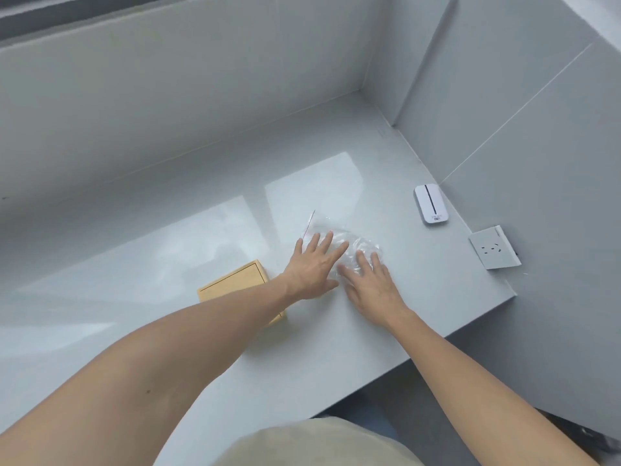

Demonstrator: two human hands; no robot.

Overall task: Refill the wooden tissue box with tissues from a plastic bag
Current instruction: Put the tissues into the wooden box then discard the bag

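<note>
A clear plastic bag [353, 242] with white tissues inside lies flat on the glossy grey counter [168, 264], a thin red seal line along its far left edge. My left hand [314, 267] rests on the bag's left part, fingers spread and flat. To its right, my right hand [371, 280] lies palm down on the bag's near right part, fingers also apart. Neither hand has closed around the bag. The light wooden tissue box [235, 285] sits on the counter to the left of the bag, partly hidden under my left forearm.
A small white device [431, 204] with a dark stripe lies at the right near the wall. A grey wall socket [494, 248] sits on the right wall by the counter's corner. Grey walls close the back and right; the counter's front edge runs diagonally at lower right.
</note>
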